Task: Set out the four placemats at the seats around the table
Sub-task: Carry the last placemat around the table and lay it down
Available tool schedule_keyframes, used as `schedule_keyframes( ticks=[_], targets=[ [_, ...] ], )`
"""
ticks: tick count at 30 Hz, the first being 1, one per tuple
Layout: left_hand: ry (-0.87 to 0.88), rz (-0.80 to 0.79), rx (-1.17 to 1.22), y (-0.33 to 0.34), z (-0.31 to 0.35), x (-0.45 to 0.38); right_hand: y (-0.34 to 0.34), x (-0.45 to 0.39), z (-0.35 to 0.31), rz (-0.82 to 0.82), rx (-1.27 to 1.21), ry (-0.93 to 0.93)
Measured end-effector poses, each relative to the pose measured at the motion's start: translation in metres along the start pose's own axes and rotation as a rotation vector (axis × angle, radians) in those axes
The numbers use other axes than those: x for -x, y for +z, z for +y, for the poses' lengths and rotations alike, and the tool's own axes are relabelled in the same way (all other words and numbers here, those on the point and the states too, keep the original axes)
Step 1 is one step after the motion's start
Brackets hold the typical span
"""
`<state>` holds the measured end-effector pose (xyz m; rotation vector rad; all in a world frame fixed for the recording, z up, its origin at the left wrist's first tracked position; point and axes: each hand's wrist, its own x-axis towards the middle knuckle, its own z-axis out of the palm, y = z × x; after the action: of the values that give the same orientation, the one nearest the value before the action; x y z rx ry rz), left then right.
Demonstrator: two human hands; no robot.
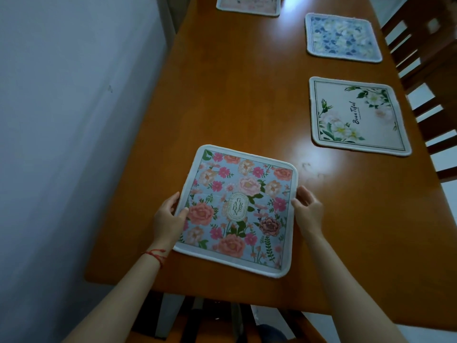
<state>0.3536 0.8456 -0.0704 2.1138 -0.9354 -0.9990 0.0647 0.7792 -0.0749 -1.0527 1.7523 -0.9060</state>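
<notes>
A pink-flowered placemat (237, 209) with a blue ground lies at the near end of the brown wooden table (222, 95). My left hand (167, 216) pinches its left edge, thumb on top. My right hand (308, 209) grips its right edge. A cream placemat (356, 115) with white flowers lies along the right side. Beyond it sits a blue-and-white floral placemat (342, 37). A pale pink placemat (248, 4) lies at the far end, partly cut off by the frame.
A grey wall (74, 120) runs close along the table's left side. Dark wooden chairs (427, 70) stand along the right side. Another chair (210, 320) is tucked under the near edge.
</notes>
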Motion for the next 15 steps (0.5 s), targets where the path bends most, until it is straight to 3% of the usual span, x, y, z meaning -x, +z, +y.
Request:
schedule_keyframes(
  ticks=[15],
  targets=[
    [-0.010, -0.041, 0.135, 0.006, -0.001, 0.008, 0.005, 0.009, 0.006, -0.025, 0.053, -0.035]
  ],
)
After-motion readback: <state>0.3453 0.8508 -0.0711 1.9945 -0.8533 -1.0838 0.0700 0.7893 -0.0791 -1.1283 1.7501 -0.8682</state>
